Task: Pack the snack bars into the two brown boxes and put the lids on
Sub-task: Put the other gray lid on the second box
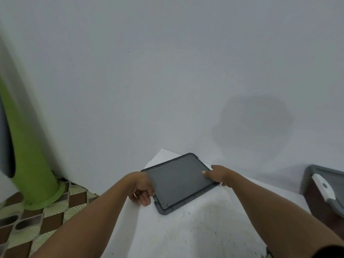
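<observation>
Gripping a grey lid [178, 181] by opposite edges over a white table [195, 235], in a two-handed hold. On the near-left edge, clasped by the left hand [142, 189], fingers curled tight beneath the rim. On the far-right edge, pinched by the right hand [218, 174], thumb pressed flat on top, remaining fingers hidden under the lid. Spanning the gap between the two sets of fingers, lying flat and turned at a slant, one corner aimed away from the fingertips toward the wall [167, 71]. Impossible to tell whether resting on the table or lifted just clear of it. Well apart to the right of the right fingers, cut off by the picture's edge: a brown box [314, 202] with a grey top [333, 175] and a white latch [323, 187]; contents out of sight. Far to the left of the left fingers, down beside the table: a green post [28, 155] standing on a brown-and-cream tiled floor [55, 220]. Above and beyond the right fingers, a soft round shadow [255, 123] on the wall.
</observation>
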Demonstrator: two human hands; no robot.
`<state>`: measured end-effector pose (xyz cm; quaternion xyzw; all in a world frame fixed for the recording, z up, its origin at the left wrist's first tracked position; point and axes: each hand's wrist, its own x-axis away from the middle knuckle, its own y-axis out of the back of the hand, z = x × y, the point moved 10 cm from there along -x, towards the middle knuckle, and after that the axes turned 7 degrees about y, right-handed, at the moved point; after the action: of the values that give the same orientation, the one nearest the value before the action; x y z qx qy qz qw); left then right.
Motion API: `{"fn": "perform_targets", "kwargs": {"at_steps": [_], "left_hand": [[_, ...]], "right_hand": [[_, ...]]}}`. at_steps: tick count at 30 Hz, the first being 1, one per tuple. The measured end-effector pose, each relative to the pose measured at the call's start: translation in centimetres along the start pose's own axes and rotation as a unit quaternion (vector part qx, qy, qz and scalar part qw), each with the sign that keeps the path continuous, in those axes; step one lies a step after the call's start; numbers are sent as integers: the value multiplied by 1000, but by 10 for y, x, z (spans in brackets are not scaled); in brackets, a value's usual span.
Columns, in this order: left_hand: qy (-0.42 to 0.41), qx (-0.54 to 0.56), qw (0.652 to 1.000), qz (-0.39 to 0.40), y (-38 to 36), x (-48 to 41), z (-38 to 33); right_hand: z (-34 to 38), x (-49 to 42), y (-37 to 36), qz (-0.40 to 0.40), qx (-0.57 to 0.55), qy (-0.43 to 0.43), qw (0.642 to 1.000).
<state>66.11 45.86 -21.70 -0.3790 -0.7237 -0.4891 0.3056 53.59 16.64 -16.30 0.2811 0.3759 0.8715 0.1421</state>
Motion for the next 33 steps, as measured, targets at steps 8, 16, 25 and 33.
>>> {"fn": "perform_targets", "kwargs": {"at_steps": [8, 16, 25, 33], "left_hand": [[-35, 110, 993, -5, 10, 10, -2], [-130, 225, 963, -68, 46, 37, -35], [-278, 323, 899, -105, 47, 97, -105], [-349, 317, 876, -99, -19, 156, -163]], "right_hand": [[-49, 7, -2, -50, -106, -121, 986], [-77, 38, 28, -145, -215, -122, 958], [-95, 106, 103, -264, -296, -77, 915], [-149, 199, 167, -335, -298, -67, 892]]}}
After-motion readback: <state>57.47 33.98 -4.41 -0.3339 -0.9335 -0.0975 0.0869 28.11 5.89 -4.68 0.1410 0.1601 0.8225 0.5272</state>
